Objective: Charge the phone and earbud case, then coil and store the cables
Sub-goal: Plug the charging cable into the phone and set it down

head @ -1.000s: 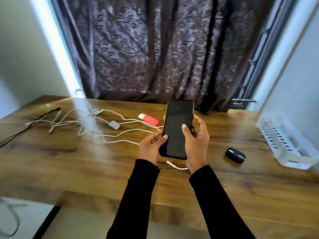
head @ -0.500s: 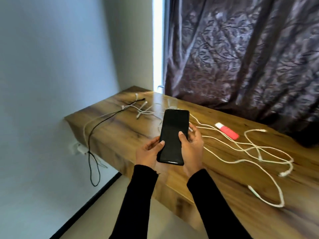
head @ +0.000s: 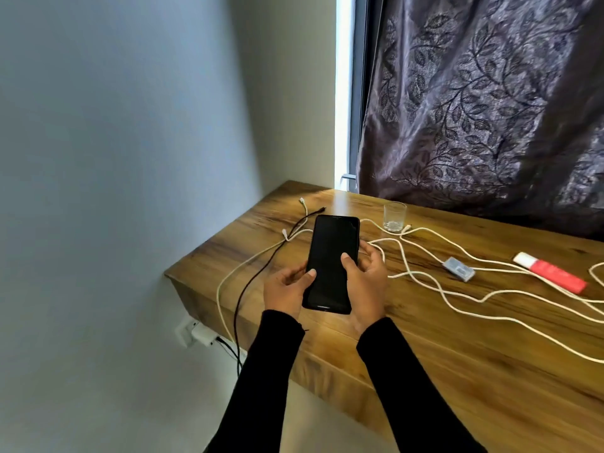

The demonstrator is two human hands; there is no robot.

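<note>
A person in black sleeves holds a black phone (head: 332, 263), screen dark, above a wooden table (head: 457, 348). The left hand (head: 287, 289) grasps its lower left edge, thumb lying on the glass; the right hand (head: 367, 286) grasps the lower right edge, thumb on the screen, fingers curled behind. White cables (head: 434, 286) sprawl over the table to the right of the hands and beyond the phone. A black cable (head: 251, 282) runs just left of the left hand, over the table edge toward a wall charger (head: 201, 335). Farther right lie a small grey adapter (head: 457, 269) and a red-and-white object (head: 549, 273); a drinking glass (head: 394, 216) stands beyond the phone.
</note>
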